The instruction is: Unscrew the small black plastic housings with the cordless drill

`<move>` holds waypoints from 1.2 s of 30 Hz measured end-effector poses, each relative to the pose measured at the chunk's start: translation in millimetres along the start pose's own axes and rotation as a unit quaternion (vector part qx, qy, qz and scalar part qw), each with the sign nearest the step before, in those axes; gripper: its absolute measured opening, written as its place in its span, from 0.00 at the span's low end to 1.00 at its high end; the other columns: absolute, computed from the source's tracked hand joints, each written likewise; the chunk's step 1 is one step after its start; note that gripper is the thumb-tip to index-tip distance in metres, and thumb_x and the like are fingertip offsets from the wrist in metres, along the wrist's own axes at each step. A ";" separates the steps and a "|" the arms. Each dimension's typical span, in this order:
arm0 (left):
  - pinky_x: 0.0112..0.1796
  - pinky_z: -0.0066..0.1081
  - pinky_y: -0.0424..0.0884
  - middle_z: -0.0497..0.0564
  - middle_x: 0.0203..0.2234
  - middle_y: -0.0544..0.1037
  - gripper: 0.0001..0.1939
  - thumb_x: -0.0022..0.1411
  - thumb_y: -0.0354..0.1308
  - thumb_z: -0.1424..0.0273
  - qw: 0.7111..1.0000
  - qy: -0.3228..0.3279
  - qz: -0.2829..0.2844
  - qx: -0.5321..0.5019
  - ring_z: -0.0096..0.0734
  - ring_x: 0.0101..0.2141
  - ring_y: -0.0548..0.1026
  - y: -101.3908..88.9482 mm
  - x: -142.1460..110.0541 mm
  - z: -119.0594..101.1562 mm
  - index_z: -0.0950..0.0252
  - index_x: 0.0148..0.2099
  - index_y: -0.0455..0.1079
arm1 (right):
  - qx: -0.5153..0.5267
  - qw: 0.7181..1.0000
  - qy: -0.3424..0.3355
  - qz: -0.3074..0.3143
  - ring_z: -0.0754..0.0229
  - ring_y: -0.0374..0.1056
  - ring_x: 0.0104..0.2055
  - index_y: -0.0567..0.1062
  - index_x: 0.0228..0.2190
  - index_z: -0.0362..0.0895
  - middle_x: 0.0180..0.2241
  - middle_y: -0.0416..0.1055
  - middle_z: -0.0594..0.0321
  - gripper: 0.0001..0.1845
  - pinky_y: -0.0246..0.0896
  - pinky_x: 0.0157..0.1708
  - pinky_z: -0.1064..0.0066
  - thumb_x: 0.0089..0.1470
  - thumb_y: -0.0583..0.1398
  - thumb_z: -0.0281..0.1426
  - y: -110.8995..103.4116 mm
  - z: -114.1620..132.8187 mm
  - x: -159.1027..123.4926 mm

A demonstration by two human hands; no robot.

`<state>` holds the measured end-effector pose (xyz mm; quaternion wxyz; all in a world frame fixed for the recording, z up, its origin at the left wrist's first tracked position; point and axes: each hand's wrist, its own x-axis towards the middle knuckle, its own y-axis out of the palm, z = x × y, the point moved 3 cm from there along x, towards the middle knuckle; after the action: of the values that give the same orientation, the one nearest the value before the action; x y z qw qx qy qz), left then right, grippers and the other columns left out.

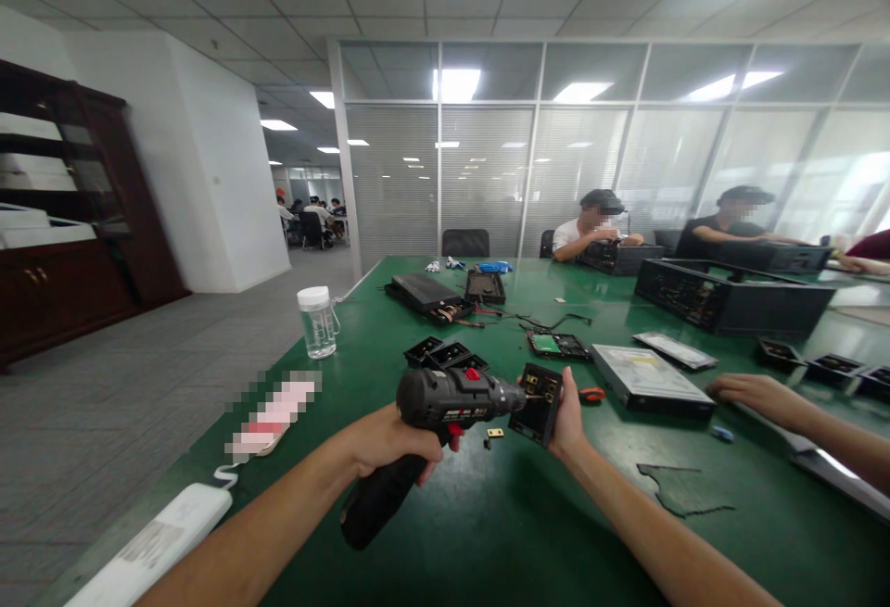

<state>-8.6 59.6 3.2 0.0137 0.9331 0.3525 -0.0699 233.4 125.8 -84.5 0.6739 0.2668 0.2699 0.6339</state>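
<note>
In the head view, my left hand [393, 445] is wrapped round the grip of a black and red cordless drill [455, 396]. The drill points right, and its thin bit reaches a small black plastic box [535, 414]. My right hand [570, 417] grips this box by its right side and holds it tilted up off the table. Brass-coloured metal pieces show inside the box; whether the bit touches a screw is too small to tell. Below the drill's chuck, a small brass plate [495, 434] lies on the green table. Behind the drill sit several similar black boxes [445, 353].
A water bottle [318, 324], a pixelated pink item [278, 412] and a white power strip [163, 533] line the left edge. Beyond my hands lie a green circuit board [547, 343] and an optical drive [650, 380]. A co-worker's hand [757, 398] is at right, near computer cases [737, 297].
</note>
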 end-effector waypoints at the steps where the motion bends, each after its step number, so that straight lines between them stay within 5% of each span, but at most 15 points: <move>1: 0.20 0.25 0.60 0.46 0.23 0.68 0.12 0.40 0.53 0.77 1.000 0.001 0.000 -0.003 0.21 0.18 0.65 0.1 -0.2 -0.3 0.69 0.33 0.66 | -0.002 1.000 0.002 -0.001 0.52 0.69 0.33 0.74 0.27 0.42 0.25 0.72 0.56 0.29 0.63 0.34 0.62 0.47 0.48 0.53 -0.1 -0.4 0.2; 11: 0.21 0.25 0.61 0.45 0.17 0.67 0.12 0.42 0.57 0.72 0.998 -0.022 -0.006 0.055 0.23 0.19 0.65 -2.0 0.6 6.7 0.70 0.34 0.66 | -0.046 0.999 0.009 -0.002 0.50 0.69 0.35 0.74 0.28 0.44 0.26 0.73 0.56 0.33 0.63 0.33 0.61 0.42 0.48 0.58 -4.5 -6.0 3.2; 16: 0.22 0.26 0.63 0.46 0.19 0.68 0.13 0.43 0.60 0.66 0.996 -0.003 0.018 0.082 0.23 0.19 0.66 -4.0 7.0 8.8 0.69 0.32 0.67 | -0.070 0.996 0.016 -0.053 0.51 0.69 0.31 0.73 0.27 0.43 0.25 0.73 0.56 0.32 0.63 0.31 0.62 0.42 0.49 0.58 -15.6 -12.9 7.9; 24: 0.20 0.27 0.64 0.50 0.29 0.70 0.12 0.42 0.55 0.72 0.998 -0.038 0.029 -0.051 0.22 0.17 0.67 -18.7 18.5 19.6 0.69 0.34 0.65 | -0.139 0.984 -0.080 -0.081 0.55 0.69 0.28 0.72 0.33 0.44 0.25 0.72 0.60 0.29 0.62 0.26 0.66 0.41 0.52 0.55 -26.9 -15.1 6.1; 36: 0.19 0.24 0.61 0.46 0.20 0.66 0.10 0.41 0.55 0.74 0.999 -0.032 0.034 0.002 0.21 0.16 0.65 -10.9 20.1 28.4 0.70 0.30 0.66 | -0.089 0.990 0.042 -0.103 0.53 0.69 0.26 0.72 0.26 0.43 0.23 0.72 0.57 0.30 0.63 0.28 0.63 0.41 0.50 0.57 -36.6 -29.1 5.8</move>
<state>-4.4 78.9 -27.5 0.0253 0.9419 0.3195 -0.1002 239.3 130.2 -131.0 0.7449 0.1501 0.2663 0.5931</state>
